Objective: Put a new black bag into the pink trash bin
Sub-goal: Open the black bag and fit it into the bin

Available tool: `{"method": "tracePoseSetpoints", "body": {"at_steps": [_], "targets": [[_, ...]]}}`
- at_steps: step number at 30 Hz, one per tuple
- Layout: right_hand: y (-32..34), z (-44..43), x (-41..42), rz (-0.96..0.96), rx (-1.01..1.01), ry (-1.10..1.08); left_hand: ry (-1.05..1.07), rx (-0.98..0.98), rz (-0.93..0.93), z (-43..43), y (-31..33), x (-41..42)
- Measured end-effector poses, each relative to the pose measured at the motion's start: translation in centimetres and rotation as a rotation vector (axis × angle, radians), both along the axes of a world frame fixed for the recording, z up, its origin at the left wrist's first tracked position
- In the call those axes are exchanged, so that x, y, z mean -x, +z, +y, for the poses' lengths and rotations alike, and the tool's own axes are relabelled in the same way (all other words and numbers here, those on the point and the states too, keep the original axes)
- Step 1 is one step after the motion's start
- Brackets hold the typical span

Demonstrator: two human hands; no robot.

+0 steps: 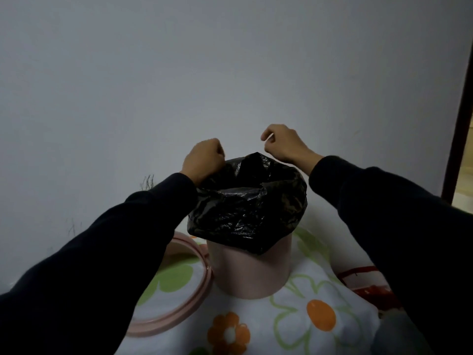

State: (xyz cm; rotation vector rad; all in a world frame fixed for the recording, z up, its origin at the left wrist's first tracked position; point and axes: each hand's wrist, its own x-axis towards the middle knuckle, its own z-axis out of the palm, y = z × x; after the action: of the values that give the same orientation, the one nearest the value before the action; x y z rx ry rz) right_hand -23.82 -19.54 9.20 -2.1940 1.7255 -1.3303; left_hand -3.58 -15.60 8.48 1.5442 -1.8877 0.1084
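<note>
The pink trash bin [252, 272] stands upright on a flowered cloth. A crumpled black bag [248, 201] lies over the bin's mouth and hangs down over its upper wall, with one peak sticking up at the far side. My left hand [203, 160] is curled at the bag's far-left edge and grips the plastic there. My right hand [281, 143] hovers just above the bag's far-right side with curled fingers. No plastic shows inside it. Dark sleeves cover both arms.
A pink ring-shaped lid [179, 313] lies on the flowered cloth [320, 316] left of the bin. A red object [363, 280] sits to the right, partly behind my right sleeve. A plain wall [230, 73] rises close behind the bin, and a dark door frame [460, 124] is at far right.
</note>
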Motion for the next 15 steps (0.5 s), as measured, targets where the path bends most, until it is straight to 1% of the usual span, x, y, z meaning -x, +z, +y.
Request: {"method": "tracePoseSetpoints", "body": {"at_steps": [1,3,4,5,8,11,15], "targets": [[0.3,-0.2,0.6,0.081,-0.086,-0.047,0.04,-0.054,-0.011,-0.4,0.0,-0.6],[0.4,-0.3,1.3,0.226,-0.326,-0.093,0.105,-0.223,-0.068,-1.2,-0.2,-1.6],[0.3,0.0,1.3,0.283,-0.414,-0.103,0.115,-0.29,-0.096,-1.3,-0.4,-1.9],[0.0,0.1,1.2,0.335,-0.458,-0.115,0.103,-0.336,-0.103,-1.3,-0.6,-2.1],[-0.8,-0.2,1.0,0.411,-0.435,-0.194,0.066,-0.395,-0.087,-1.2,-1.0,-2.3],[-1.4,0.0,0.6,0.373,-0.418,-0.227,0.073,-0.405,-0.105,-1.2,-1.0,-2.2],[-1.9,-0.2,0.5,0.363,-0.367,-0.202,0.082,-0.406,-0.158,-1.3,-0.8,-1.8]]}}
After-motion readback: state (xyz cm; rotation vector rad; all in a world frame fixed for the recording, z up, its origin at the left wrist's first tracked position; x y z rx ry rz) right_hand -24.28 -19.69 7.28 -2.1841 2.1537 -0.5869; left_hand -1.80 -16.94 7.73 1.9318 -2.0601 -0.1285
